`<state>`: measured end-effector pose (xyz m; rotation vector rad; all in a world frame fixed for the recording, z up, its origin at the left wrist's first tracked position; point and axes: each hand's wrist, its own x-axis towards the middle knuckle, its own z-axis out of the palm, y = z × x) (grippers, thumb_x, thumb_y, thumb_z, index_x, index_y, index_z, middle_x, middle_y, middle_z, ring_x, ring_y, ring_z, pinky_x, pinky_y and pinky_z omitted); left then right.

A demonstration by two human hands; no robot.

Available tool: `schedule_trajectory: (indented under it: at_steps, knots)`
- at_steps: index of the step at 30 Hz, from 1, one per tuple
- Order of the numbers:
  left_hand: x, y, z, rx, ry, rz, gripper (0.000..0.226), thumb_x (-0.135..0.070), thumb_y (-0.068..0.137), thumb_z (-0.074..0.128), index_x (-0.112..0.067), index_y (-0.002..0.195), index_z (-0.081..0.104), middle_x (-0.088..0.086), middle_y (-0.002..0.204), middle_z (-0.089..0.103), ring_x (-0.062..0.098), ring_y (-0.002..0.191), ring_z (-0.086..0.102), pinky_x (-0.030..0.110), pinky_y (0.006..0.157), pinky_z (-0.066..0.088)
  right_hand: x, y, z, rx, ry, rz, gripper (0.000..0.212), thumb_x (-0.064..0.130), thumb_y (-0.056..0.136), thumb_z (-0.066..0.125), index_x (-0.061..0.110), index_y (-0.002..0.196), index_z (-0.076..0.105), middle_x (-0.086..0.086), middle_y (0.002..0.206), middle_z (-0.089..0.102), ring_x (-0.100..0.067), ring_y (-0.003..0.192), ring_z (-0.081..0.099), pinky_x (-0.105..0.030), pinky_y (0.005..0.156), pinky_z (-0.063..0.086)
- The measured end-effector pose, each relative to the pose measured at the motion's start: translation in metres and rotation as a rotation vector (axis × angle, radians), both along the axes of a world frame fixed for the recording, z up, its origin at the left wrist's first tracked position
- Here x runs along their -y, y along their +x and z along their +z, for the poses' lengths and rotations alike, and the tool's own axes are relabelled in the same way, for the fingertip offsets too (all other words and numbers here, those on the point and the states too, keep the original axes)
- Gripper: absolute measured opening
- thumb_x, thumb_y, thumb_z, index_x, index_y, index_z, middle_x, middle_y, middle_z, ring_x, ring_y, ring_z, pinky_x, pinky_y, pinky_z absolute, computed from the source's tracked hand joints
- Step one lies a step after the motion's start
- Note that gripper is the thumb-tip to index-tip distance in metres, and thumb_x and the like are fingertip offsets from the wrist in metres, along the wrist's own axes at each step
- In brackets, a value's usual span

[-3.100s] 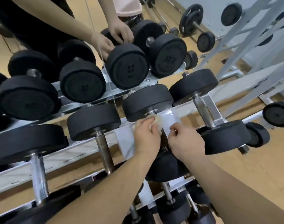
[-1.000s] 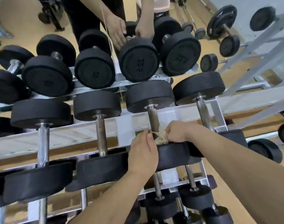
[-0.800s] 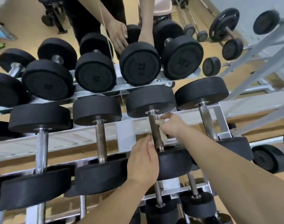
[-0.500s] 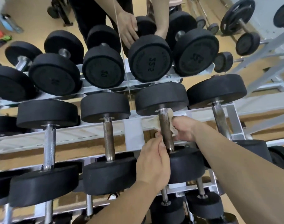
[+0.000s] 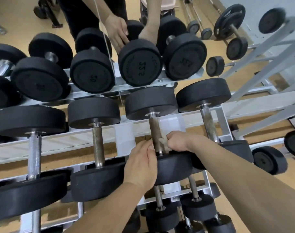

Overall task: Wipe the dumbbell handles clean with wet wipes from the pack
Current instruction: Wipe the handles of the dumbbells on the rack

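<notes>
Head: right hand (image 5: pixel 178 142) grips wipe (image 5: pixel 162 142); dumbbell (image 5: pixel 92 73) reads "30"

This is a gym's free-weight area. A white steel rack (image 5: pixel 59 142) in sloping tiers carries rows of black round-headed dumbbells (image 5: pixel 93 115), resting on its rails. Their handles (image 5: pixel 33 153) are knurled steel, some of them dulled and brownish. The upper row's end faces (image 5: pixel 92 74) bear moulded weight numbers, one reading 30. Smaller dumbbells (image 5: pixel 197 206) sit on the lowest tier. Beyond the rack, bars loaded with black plates (image 5: pixel 229 21) and short fixed barbells (image 5: pixel 236 48) lie on a pale angled frame (image 5: pixel 269 52). The floor (image 5: pixel 17 22) is a smooth tan sports surface, and part of a dark machine base (image 5: pixel 47 10) stands on it at the far edge.
</notes>
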<state>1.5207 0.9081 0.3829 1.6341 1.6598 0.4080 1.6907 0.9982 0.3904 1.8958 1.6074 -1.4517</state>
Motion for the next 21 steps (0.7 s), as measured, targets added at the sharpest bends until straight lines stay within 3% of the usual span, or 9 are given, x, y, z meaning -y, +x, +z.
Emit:
schedule_trajectory:
  at_steps: [2,4,6,8,11,13,17,19,21]
  knots:
    - [-0.003,-0.003,0.004,-0.066,0.014,-0.051,0.055,-0.04,0.105,0.019,-0.024,0.148,0.049,-0.007,0.155,0.042,0.01,0.143,0.033,0.025,0.124,0.019,0.003,0.012,0.02,-0.012,0.064,-0.056,0.013,0.007,0.094,0.051,0.008,0.097,0.064,-0.007,0.095,0.06,-0.027,0.093,0.055,-0.027,0.067,0.044]
    - [-0.006,-0.001,0.011,-0.161,0.031,-0.103,0.051,-0.035,0.108,0.022,-0.02,0.149,0.048,-0.001,0.159,0.037,0.015,0.146,0.029,0.022,0.121,0.012,0.008,0.031,0.036,-0.079,0.124,-0.197,0.016,0.007,0.099,0.048,0.01,0.104,0.062,-0.011,0.097,0.061,-0.025,0.088,0.056,-0.023,0.062,0.045]
    - [-0.008,0.003,0.019,-0.267,0.096,-0.142,0.045,-0.03,0.108,0.03,-0.017,0.146,0.051,0.005,0.16,0.036,0.022,0.145,0.031,0.029,0.122,0.018,0.016,0.051,0.047,-0.139,0.205,-0.354,0.016,0.012,0.099,0.046,0.008,0.1,0.061,-0.015,0.088,0.064,-0.027,0.079,0.061,-0.026,0.062,0.047]
    - [-0.013,0.015,0.029,-0.273,0.182,-0.168,0.039,-0.023,0.104,0.042,-0.016,0.139,0.057,0.005,0.155,0.04,0.025,0.142,0.035,0.035,0.12,0.028,0.022,0.076,0.054,-0.073,0.346,-0.374,0.018,0.018,0.097,0.046,0.008,0.087,0.058,-0.013,0.081,0.065,-0.029,0.078,0.062,-0.032,0.066,0.047]
    - [-0.022,0.053,0.045,-0.133,0.207,-0.246,0.033,-0.027,0.1,0.051,-0.02,0.13,0.064,-0.004,0.141,0.052,0.017,0.13,0.049,0.031,0.111,0.041,0.028,0.11,0.058,0.195,0.517,-0.316,0.023,0.021,0.1,0.046,0.01,0.082,0.055,-0.009,0.084,0.06,-0.03,0.083,0.057,-0.031,0.065,0.039]
    - [-0.024,0.092,0.051,-0.091,0.131,-0.361,0.032,-0.038,0.1,0.05,-0.024,0.126,0.063,-0.006,0.129,0.058,0.016,0.117,0.056,0.031,0.101,0.047,0.03,0.129,0.06,0.321,0.571,-0.334,0.023,0.02,0.099,0.047,0.009,0.08,0.055,-0.009,0.081,0.058,-0.031,0.082,0.057,-0.029,0.056,0.034]
    - [-0.031,0.145,0.044,-0.219,0.039,-0.608,0.034,-0.059,0.089,0.049,-0.028,0.099,0.061,-0.002,0.097,0.064,0.023,0.094,0.06,0.04,0.079,0.055,0.023,0.15,0.043,0.378,0.569,-0.385,0.036,0.014,0.098,0.051,0.015,0.063,0.04,-0.003,0.065,0.046,-0.029,0.072,0.049,-0.029,0.054,0.03]
    - [-0.029,0.144,0.038,-0.189,0.078,-0.645,0.03,-0.057,0.092,0.049,-0.03,0.096,0.061,-0.007,0.092,0.063,0.018,0.091,0.056,0.038,0.078,0.054,0.011,0.152,0.033,0.298,0.589,-0.5,0.035,0.016,0.096,0.054,0.011,0.062,0.046,-0.005,0.063,0.048,-0.03,0.07,0.05,-0.027,0.051,0.031]
    - [-0.023,0.142,0.036,-0.248,0.161,-0.701,0.036,-0.057,0.097,0.042,-0.03,0.11,0.06,-0.007,0.103,0.063,0.017,0.101,0.053,0.035,0.082,0.05,0.0,0.149,0.027,0.201,0.669,-0.562,0.026,0.021,0.095,0.058,0.005,0.077,0.067,-0.008,0.075,0.063,-0.031,0.08,0.059,-0.026,0.059,0.041]
